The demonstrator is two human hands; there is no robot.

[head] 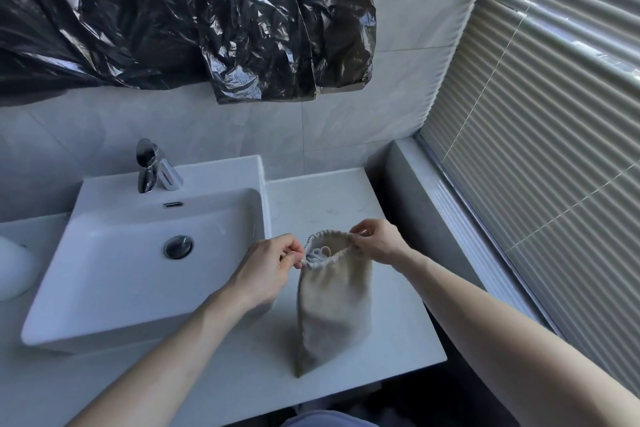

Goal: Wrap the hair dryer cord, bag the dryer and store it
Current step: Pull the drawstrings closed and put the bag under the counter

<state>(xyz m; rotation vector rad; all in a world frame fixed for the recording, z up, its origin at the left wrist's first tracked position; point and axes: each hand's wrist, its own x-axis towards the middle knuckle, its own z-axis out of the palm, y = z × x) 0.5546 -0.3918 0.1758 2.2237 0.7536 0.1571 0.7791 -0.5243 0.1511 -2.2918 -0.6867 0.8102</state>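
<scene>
A beige cloth drawstring bag (334, 305) stands upright on the white counter (388, 333), right of the sink. Its gathered mouth is partly open, and a pale part of the hair dryer (317, 254) shows inside. My left hand (268, 270) pinches the bag's rim or drawstring at its left side. At the right side of the rim, my right hand (375, 239) pinches the cloth in the same way. The rest of the dryer and its cord are hidden in the bag.
A white rectangular sink (104, 288) with a chrome tap (147, 166) fills the left. Black plastic sheeting (173, 17) hangs on the tiled wall above. A window ledge (450, 218) and slatted blinds (554, 114) run along the right. The counter's front edge lies just below the bag.
</scene>
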